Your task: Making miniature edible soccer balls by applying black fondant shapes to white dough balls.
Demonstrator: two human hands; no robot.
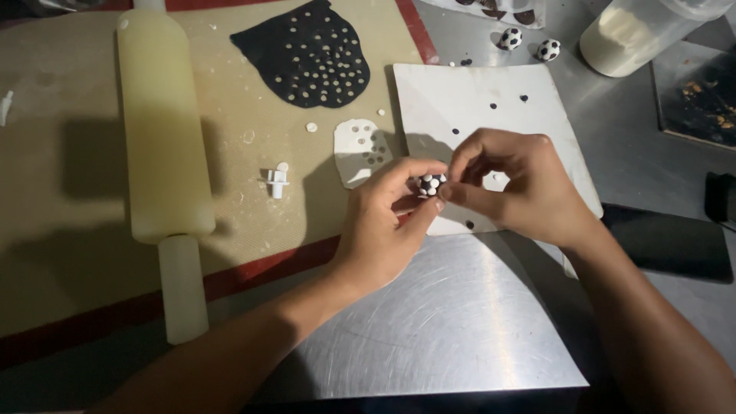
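My left hand [387,222] and my right hand [510,184] meet over the near edge of a white square sheet [468,100]. Between their fingertips sits a small black ball with white dots [430,183]; the left thumb and forefinger pinch it, and the right fingertips press on its right side. Small black dots lie scattered on the white sheet. A rolled-out black sheet punched full of round holes [307,54] lies on the tan baking mat [69,176]. A smaller white piece with holes [359,149] lies beside it.
A long pale rolling pin [162,146] lies on the mat at the left. A tiny white plunger cutter [277,181] stands near it. Two finished black-and-white balls [529,44] rest at the back, next to a translucent tub [632,34]. The steel tabletop [452,322] is nearest me.
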